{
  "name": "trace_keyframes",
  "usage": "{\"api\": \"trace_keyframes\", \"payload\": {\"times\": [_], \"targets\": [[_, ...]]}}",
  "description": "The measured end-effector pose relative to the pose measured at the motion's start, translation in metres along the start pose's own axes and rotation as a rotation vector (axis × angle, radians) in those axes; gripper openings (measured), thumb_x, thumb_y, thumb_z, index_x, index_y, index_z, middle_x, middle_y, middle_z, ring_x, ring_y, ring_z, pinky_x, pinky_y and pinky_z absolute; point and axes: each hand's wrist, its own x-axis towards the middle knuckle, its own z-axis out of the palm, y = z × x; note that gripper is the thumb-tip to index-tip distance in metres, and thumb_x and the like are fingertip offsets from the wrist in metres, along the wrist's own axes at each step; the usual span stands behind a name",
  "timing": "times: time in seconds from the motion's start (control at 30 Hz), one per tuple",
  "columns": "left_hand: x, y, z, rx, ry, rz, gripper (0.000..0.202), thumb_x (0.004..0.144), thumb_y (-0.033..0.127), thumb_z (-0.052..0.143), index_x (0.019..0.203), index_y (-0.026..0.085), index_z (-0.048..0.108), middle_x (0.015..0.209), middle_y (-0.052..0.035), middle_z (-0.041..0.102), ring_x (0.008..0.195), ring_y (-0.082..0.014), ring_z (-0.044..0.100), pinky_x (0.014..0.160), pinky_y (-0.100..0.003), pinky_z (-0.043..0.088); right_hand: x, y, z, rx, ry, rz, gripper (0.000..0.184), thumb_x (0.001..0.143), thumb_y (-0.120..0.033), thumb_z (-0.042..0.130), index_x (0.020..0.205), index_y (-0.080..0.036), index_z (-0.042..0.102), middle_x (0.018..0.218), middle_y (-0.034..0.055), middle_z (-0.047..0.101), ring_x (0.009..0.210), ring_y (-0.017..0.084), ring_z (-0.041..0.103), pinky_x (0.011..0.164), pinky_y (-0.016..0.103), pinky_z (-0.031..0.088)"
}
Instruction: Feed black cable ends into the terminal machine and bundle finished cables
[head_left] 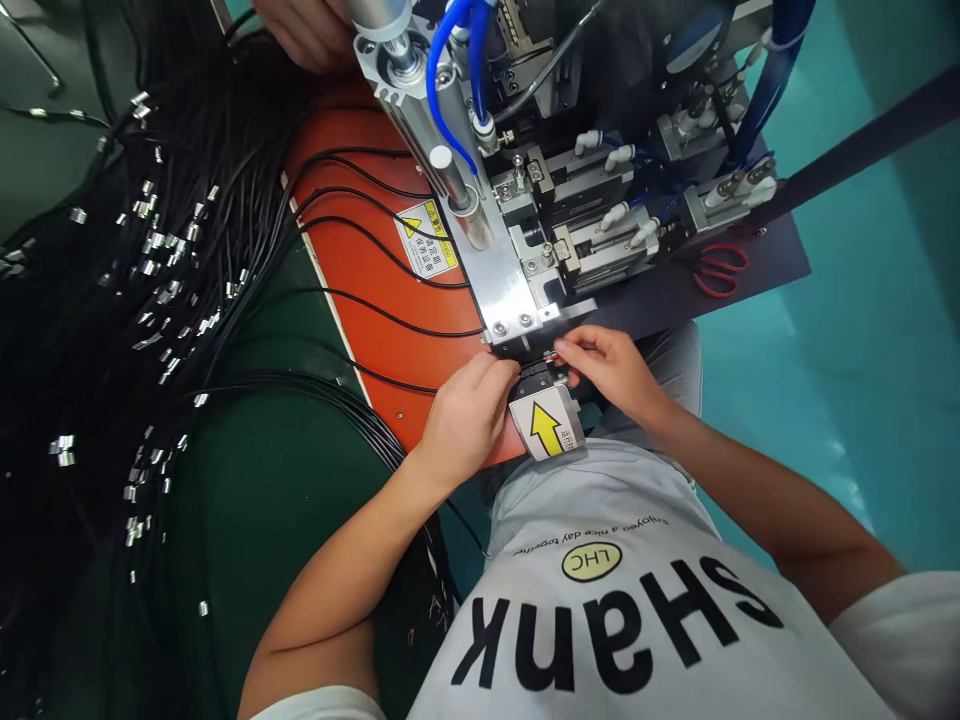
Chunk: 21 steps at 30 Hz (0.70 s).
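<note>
My left hand [469, 415] is closed at the left side of a small black holder [535, 376] on the machine's front edge. A thin black cable [397, 381] runs across the orange plate into its fingers. From the other side, my right hand [611, 370] pinches with thumb and forefinger by the same holder; a tiny thin piece shows at the fingertips, too small to name. Just below the holder sits a light metal cover [551, 425] with a yellow arrow. Above both hands is the machine's silver metal bar [499, 285]. Fingertips partly hide the contact points.
Several black cables cross the orange plate [375, 260] into the machine. Bundles of cables with shiny metal ends [172, 250] cover the green table at left. Another person's hand [311, 30] is at the top. Red-handled scissors [721, 270] lie at right. Blue air hoses [435, 90] hang above.
</note>
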Motion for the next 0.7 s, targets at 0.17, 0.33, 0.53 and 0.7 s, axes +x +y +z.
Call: {"api": "trace_keyframes", "payload": {"times": [0.17, 0.33, 0.53, 0.7], "targets": [[-0.007, 0.003, 0.0, 0.134, 0.08, 0.0, 0.018, 0.096, 0.017, 0.05, 0.105, 0.019, 0.065, 0.093, -0.0099, 0.064, 0.088, -0.0218, 0.055, 0.076, -0.036, 0.046, 0.009, -0.005, 0.003, 0.122, -0.054, 0.09, 0.028, 0.081, -0.042, 0.074, 0.077, -0.017, 0.063, 0.069, -0.0018, 0.063, 0.052, 0.008, 0.054, 0.056, 0.024, 0.044], [-0.037, 0.009, 0.003, 0.137, 0.076, -0.029, 0.036, 0.097, 0.012, 0.044, 0.13, 0.017, 0.058, 0.11, -0.0142, 0.064, 0.101, -0.0236, 0.058, 0.087, -0.039, 0.051, 0.008, -0.003, 0.003, 0.161, -0.082, 0.124, 0.026, 0.082, -0.039, 0.072, 0.076, -0.016, 0.062, 0.064, -0.0028, 0.061, 0.049, 0.007, 0.052, 0.055, 0.024, 0.042], [-0.059, 0.012, 0.004, 0.181, 0.012, -0.075, 0.059, 0.097, 0.012, 0.042, 0.154, 0.02, 0.032, 0.144, -0.0192, 0.05, 0.132, -0.0313, 0.047, 0.107, -0.05, 0.045, 0.009, 0.0, 0.002, 0.1, -0.082, 0.062, 0.027, 0.084, -0.041, 0.072, 0.077, -0.017, 0.062, 0.064, -0.0021, 0.062, 0.05, 0.008, 0.054, 0.057, 0.024, 0.044], [-0.06, 0.009, -0.004, 0.158, -0.054, -0.065, 0.056, 0.099, 0.015, 0.039, 0.153, 0.024, 0.033, 0.143, -0.0169, 0.051, 0.133, -0.0293, 0.046, 0.108, -0.05, 0.046, 0.004, 0.002, -0.005, 0.117, -0.068, 0.076, 0.043, 0.081, -0.058, 0.071, 0.082, -0.015, 0.067, 0.078, 0.0017, 0.066, 0.052, 0.007, 0.056, 0.054, 0.023, 0.043]]}}
